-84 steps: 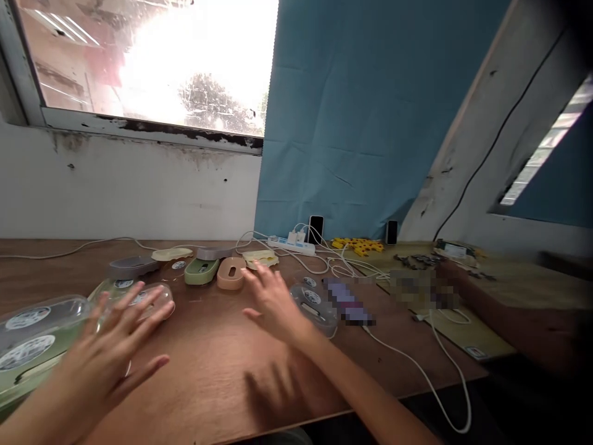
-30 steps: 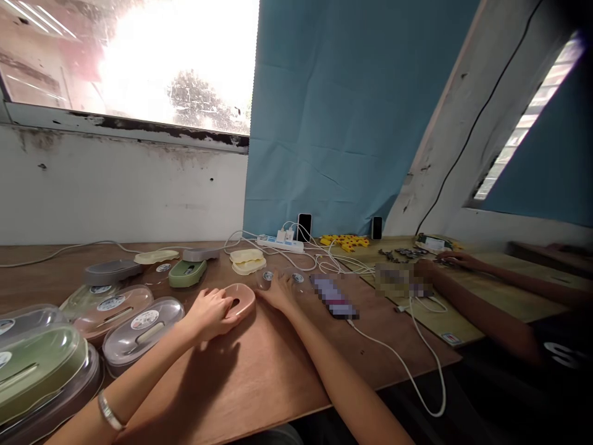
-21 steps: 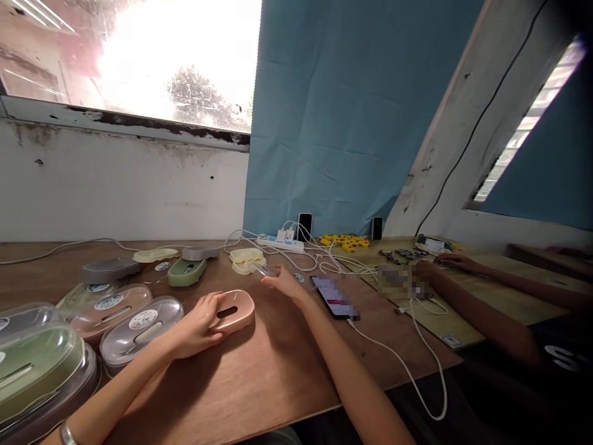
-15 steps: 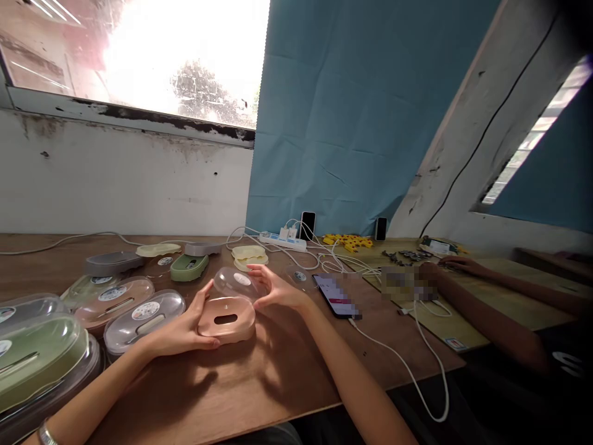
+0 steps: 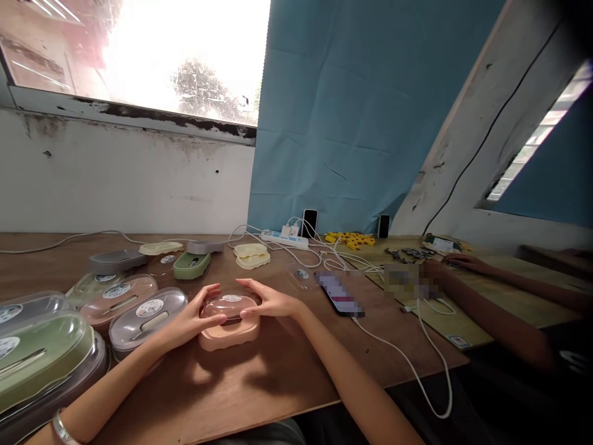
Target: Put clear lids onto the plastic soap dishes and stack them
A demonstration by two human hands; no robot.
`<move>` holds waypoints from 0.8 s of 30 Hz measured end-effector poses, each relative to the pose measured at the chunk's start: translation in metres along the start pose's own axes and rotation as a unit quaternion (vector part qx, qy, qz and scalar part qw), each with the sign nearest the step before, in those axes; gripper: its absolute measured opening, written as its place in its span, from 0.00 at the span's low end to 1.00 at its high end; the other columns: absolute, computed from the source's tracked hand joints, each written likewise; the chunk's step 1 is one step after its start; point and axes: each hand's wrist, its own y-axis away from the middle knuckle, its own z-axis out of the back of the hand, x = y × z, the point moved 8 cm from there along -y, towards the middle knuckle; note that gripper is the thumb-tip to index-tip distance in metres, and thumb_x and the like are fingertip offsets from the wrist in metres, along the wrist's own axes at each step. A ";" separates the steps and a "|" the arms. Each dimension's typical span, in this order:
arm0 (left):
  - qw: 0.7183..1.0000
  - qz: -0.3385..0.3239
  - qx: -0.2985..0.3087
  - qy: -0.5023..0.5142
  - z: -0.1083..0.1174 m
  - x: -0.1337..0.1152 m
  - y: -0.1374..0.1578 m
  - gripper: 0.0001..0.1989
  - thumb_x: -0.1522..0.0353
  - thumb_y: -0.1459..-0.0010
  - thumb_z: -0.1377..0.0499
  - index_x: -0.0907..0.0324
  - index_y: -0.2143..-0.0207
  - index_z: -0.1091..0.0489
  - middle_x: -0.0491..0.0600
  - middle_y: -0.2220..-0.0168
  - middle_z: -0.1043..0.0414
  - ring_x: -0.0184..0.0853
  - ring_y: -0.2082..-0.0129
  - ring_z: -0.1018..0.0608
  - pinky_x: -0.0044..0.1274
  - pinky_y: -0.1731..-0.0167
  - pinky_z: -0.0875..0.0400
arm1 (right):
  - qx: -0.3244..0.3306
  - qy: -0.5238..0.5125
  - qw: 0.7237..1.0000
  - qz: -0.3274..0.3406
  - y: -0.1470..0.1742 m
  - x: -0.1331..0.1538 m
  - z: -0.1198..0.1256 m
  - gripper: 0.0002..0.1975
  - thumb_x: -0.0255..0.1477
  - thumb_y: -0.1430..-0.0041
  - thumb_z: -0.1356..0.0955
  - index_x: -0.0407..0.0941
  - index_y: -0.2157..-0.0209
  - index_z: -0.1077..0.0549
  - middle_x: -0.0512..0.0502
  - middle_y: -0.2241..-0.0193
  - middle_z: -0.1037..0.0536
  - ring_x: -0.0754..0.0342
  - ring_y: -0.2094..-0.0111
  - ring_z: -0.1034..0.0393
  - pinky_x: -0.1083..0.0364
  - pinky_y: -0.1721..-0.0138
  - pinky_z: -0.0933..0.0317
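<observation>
A peach-pink oval box base (image 5: 230, 335) sits on the table in front of me. Over it lies a clear plastic lid (image 5: 230, 307) with a white sticker; whether it is fully seated cannot be told. My left hand (image 5: 202, 312) grips the lid's left end, thumb in front and fingers behind. At the right end, my right hand (image 5: 265, 301) holds the same lid in a similar way. To the left stand several lidded boxes, among them a grey one (image 5: 147, 315), a pink one (image 5: 119, 295) and a green one (image 5: 41, 358).
Behind lie a small green base (image 5: 191, 266), grey bases (image 5: 115, 261) and cream pieces (image 5: 251, 255). A loose clear lid (image 5: 301, 275) and a phone (image 5: 340, 294) with a white cable are on the right. Further right, a co-worker's arms (image 5: 491, 296) rest over a yellowish board.
The clear lid has moved down onto the pink base. My left hand has shifted from the base up to the lid, and my right hand came down with it.
</observation>
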 end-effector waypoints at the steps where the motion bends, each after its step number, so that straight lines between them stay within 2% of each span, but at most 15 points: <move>1: 1.000 0.000 -0.001 0.002 0.000 -0.002 0.000 0.32 0.57 0.45 0.41 0.55 0.42 0.50 0.58 0.43 0.40 0.41 0.41 0.35 0.34 0.45 0.35 | 0.003 0.001 1.000 -0.006 0.000 -0.001 -0.001 0.45 0.44 0.53 0.27 0.47 0.37 0.48 0.40 0.37 0.47 0.43 0.39 0.50 0.46 0.41 0.49; 5: 1.000 -0.006 -0.001 -0.014 0.003 -0.013 0.000 0.38 0.58 0.52 0.36 0.56 0.42 0.49 0.56 0.50 0.36 0.43 0.45 0.32 0.36 0.45 0.37 | 0.008 0.005 1.000 0.003 -0.001 0.003 -0.003 0.49 0.41 0.57 0.25 0.48 0.37 0.49 0.40 0.38 0.46 0.43 0.39 0.47 0.47 0.42 0.47; 11: 0.997 -0.033 0.072 -0.024 -0.002 -0.037 0.009 0.40 0.62 0.54 0.34 0.52 0.41 0.49 0.53 0.41 0.43 0.44 0.41 0.37 0.37 0.43 0.39 | 0.004 0.096 0.995 0.028 0.003 0.021 -0.008 0.51 0.40 0.61 0.23 0.47 0.38 0.48 0.40 0.42 0.40 0.42 0.41 0.47 0.46 0.43 0.47; 16: 0.993 -0.025 0.114 -0.012 -0.011 -0.044 0.014 0.36 0.67 0.51 0.38 0.51 0.41 0.49 0.52 0.40 0.42 0.43 0.42 0.35 0.37 0.44 0.38 | 0.020 0.128 0.990 0.047 0.003 0.025 -0.011 0.50 0.40 0.62 0.23 0.50 0.39 0.46 0.43 0.43 0.40 0.43 0.42 0.48 0.46 0.42 0.48; 19: 0.993 -0.025 0.111 -0.001 -0.012 -0.041 0.012 0.38 0.67 0.52 0.37 0.52 0.41 0.50 0.53 0.39 0.45 0.43 0.41 0.37 0.36 0.43 0.39 | 0.029 0.124 0.992 0.020 0.002 0.017 -0.011 0.51 0.42 0.63 0.23 0.49 0.38 0.46 0.42 0.46 0.39 0.44 0.42 0.46 0.48 0.43 0.47; 24: 0.993 -0.035 0.106 0.029 -0.010 -0.031 0.010 0.38 0.65 0.52 0.36 0.52 0.42 0.50 0.53 0.41 0.42 0.43 0.40 0.38 0.36 0.41 0.43 | 0.075 0.161 0.979 -0.103 0.005 -0.002 -0.015 0.60 0.49 0.71 0.23 0.48 0.37 0.48 0.40 0.48 0.41 0.40 0.46 0.43 0.46 0.48 0.42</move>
